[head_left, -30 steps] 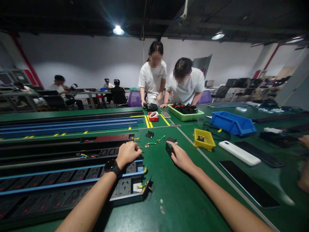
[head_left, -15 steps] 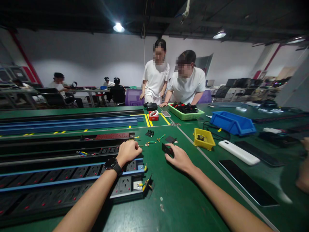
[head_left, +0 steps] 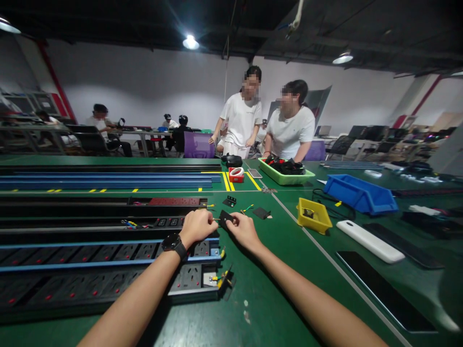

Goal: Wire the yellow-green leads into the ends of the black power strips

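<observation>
My left hand (head_left: 197, 226), with a dark watch on the wrist, is closed at the right end of a socket strip; a thin, copper-coloured piece sticks out from its fingertips. My right hand (head_left: 243, 230) pinches a small black plate (head_left: 225, 219), held upright beside that thin piece. Whether the two touch is too small to tell. Below my left hand lies a blue-edged socket strip (head_left: 126, 251), and nearer still a black socket strip (head_left: 141, 279) with a green-yellow wire at its end. A black bracket (head_left: 229, 201) and another flat black plate (head_left: 261, 212) lie beyond my right hand.
At the right are a yellow bin (head_left: 314, 222), a blue bin (head_left: 365, 197), a white device (head_left: 370, 241) and a dark phone-like slab (head_left: 383, 289). A green basket (head_left: 289, 179) of black items stands farther back. Two people stand across the table.
My right hand has moved left with the black plate, bringing it close to my left hand. The view has shifted slightly. One person across the table has straightened up somewhat.
</observation>
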A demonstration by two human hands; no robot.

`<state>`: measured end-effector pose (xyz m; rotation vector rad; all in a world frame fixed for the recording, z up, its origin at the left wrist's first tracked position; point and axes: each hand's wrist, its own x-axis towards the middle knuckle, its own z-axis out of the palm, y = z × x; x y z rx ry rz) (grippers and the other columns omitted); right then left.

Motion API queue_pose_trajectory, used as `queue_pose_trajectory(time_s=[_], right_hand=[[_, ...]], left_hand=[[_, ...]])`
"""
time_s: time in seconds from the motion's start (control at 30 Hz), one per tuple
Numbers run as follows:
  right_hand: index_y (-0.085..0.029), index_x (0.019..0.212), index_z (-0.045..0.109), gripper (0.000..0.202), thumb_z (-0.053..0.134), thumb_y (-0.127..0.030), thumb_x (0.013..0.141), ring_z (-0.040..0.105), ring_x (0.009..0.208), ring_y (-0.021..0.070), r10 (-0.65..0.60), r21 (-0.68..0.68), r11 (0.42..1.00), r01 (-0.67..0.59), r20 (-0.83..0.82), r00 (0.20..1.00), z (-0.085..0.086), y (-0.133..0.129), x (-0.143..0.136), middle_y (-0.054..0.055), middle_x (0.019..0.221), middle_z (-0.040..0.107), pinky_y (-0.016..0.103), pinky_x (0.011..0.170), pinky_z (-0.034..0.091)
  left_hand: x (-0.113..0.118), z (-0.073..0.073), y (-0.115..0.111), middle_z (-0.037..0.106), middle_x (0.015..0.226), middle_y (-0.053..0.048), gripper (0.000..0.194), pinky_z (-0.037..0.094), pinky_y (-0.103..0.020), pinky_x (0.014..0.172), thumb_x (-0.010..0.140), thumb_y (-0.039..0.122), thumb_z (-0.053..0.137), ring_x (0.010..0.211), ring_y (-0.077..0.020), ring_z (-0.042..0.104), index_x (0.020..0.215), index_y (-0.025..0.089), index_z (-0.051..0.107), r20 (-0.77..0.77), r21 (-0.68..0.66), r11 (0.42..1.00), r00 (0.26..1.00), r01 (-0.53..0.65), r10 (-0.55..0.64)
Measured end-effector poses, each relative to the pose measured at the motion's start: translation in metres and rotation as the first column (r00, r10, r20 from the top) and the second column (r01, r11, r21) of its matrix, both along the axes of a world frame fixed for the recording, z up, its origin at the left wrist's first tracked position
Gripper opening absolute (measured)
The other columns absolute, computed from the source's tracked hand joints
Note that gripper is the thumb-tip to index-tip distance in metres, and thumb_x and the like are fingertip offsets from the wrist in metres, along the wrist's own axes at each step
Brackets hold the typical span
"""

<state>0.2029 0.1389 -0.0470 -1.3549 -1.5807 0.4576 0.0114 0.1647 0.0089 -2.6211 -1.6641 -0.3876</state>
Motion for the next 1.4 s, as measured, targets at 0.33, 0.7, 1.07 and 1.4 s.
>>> queue_pose_trajectory(time_s=[0.33, 0.7, 1.07, 1.4], right_hand=[[-0.017, 0.098, 0.077, 0.024, 0.061, -0.031, 0.086, 0.065, 0.063, 0.0183, 0.087, 0.023, 0.996, -0.086, -0.052, 0.995, -0.009, 0.004, -0.013, 0.004, 0.075, 0.075, 0.027, 0.063, 0.05], [-0.018, 0.112, 0.076, 0.025, 0.061, -0.022, 0.092, 0.066, 0.066, 0.0172, 0.186, 0.056, 0.98, -0.192, 0.089, 0.978, -0.009, -0.001, -0.015, 0.003, 0.081, 0.076, 0.025, 0.063, 0.046], [-0.02, 0.123, 0.072, 0.03, 0.061, -0.024, 0.096, 0.069, 0.067, 0.0185, 0.156, 0.011, 0.987, -0.159, 0.163, 0.974, -0.008, -0.002, -0.015, 0.003, 0.08, 0.077, 0.026, 0.066, 0.047], [-0.017, 0.126, 0.07, 0.036, 0.062, -0.023, 0.092, 0.068, 0.066, 0.0174, 0.169, 0.002, 0.985, -0.173, 0.208, 0.963, -0.003, -0.005, -0.015, 0.001, 0.076, 0.075, 0.026, 0.066, 0.046]], left_hand=[[0.003, 0.001, 0.0, 0.077, 0.083, -0.01, 0.031, 0.049, -0.031, 0.078, 0.088, 0.041, 0.055, 0.087, -0.0263, 0.073, 0.077, 0.023, 0.078, -0.043, -0.005, 1.0, 0.999, -0.012, 0.012], [0.002, 0.004, -0.002, 0.076, 0.096, -0.011, 0.033, 0.05, -0.034, 0.082, 0.093, 0.038, 0.05, 0.091, -0.0269, 0.072, 0.081, 0.021, 0.075, -0.062, 0.009, 0.998, 0.996, 0.069, -0.069], [-0.003, 0.002, -0.001, 0.076, 0.098, -0.006, 0.022, 0.048, -0.03, 0.076, 0.095, 0.032, 0.049, 0.089, -0.0222, 0.071, 0.101, 0.023, 0.069, 0.157, 0.036, 0.999, 0.988, -0.008, 0.002], [-0.005, 0.0, 0.005, 0.079, 0.089, -0.002, 0.016, 0.047, -0.035, 0.09, 0.085, 0.025, 0.057, 0.095, -0.0251, 0.071, 0.092, 0.024, 0.071, 0.259, 0.038, 0.999, 0.965, 0.035, -0.044]])
